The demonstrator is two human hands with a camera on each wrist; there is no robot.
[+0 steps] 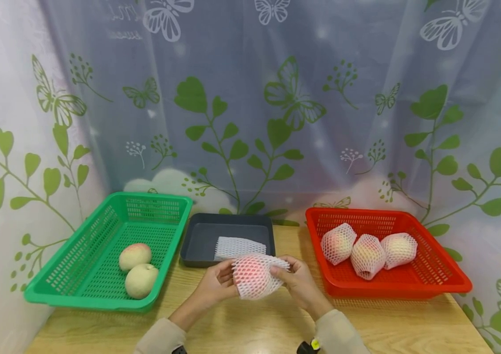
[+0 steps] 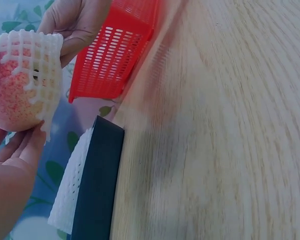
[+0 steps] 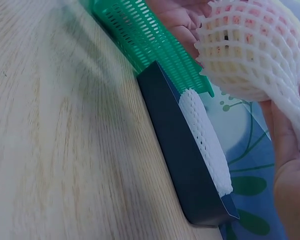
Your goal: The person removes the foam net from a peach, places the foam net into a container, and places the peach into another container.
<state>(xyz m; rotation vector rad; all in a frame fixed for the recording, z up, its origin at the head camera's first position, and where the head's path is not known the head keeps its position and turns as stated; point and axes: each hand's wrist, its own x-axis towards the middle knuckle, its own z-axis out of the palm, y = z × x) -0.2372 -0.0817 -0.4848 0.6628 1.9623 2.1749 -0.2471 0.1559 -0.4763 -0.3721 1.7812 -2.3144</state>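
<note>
Over the front of the table, a pink and cream peach (image 2: 12,102) is mostly covered by a white foam net (image 1: 250,284). My left hand (image 1: 216,284) grips the peach from the left side, fingers curled around its net-covered end. In the left wrist view, part of the fruit's pink skin shows beyond the net's edge. My right hand (image 1: 298,282) pinches the gathered tail of the net on the right, thumb on top. The right wrist view shows the net (image 3: 257,55) stretched over the fruit and narrowing toward that hand.
A green basket (image 1: 174,236) at the left holds two bare peaches (image 1: 141,281). Behind my hands, a dark tray (image 1: 197,241) contains white foam nets (image 1: 239,247). At the right stands a red basket (image 1: 392,286) with three net-wrapped peaches (image 1: 367,255). A patterned curtain (image 1: 250,123) hangs behind.
</note>
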